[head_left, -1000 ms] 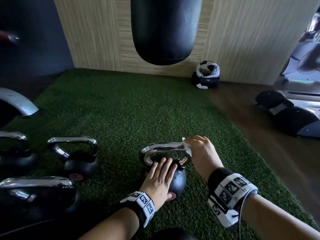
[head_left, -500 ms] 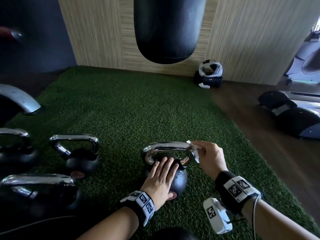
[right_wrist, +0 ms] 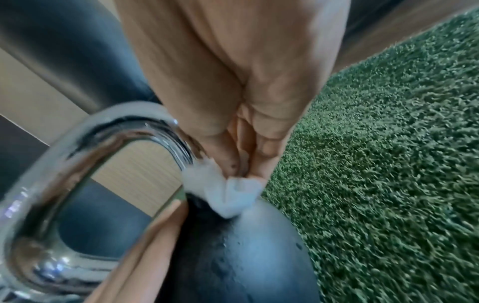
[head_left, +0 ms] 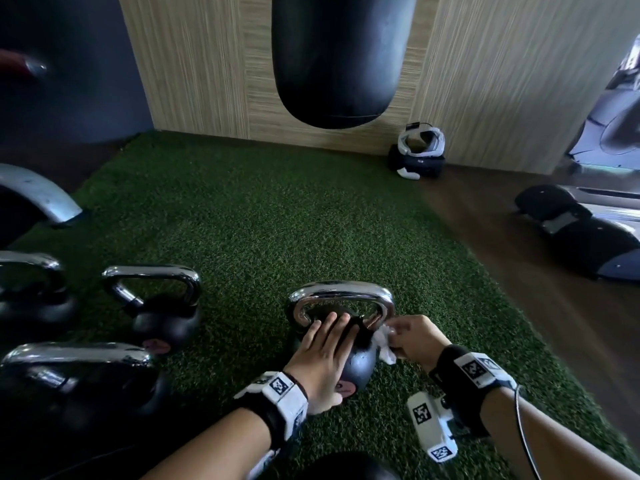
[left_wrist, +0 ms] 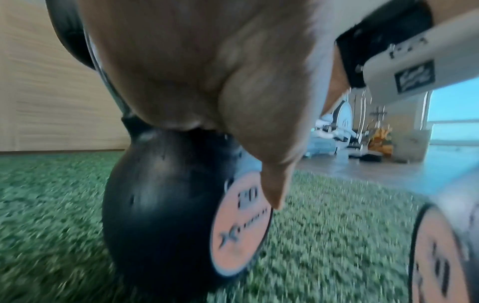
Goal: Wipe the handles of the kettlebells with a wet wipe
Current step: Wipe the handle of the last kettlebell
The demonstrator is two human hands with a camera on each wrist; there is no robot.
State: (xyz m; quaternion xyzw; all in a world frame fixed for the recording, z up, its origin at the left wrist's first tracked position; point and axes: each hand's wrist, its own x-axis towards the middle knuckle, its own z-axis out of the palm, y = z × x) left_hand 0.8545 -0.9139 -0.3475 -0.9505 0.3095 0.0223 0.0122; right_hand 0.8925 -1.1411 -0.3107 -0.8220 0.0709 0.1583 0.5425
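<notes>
Three untouched black kettlebells with chrome handles (head_left: 152,282) are waiting at nine o'clock on the green artificial turf (head_left: 242,216), suggesting most of the job is still ahead. At centre, the left hand (head_left: 320,351) is lying flat and open-fingered on the black ball of the kettlebell being cleaned (head_left: 360,367), steadying it. Its curved chrome handle (head_left: 341,292) is arching at twelve o'clock above the fingers. At three o'clock of the ball, the right hand (head_left: 414,337) is pinching a crumpled white wet wipe (head_left: 384,344); a second ago the wipe was up at the handle's top right corner, and it is now rubbing the base of the right post, so the stroke on this side is probably finishing. On the ball's pink round label (left_wrist: 241,223), "20" is showing; the smaller lettering is too blurred to read. A black punching bag (head_left: 337,57) is hanging at twelve o'clock.
</notes>
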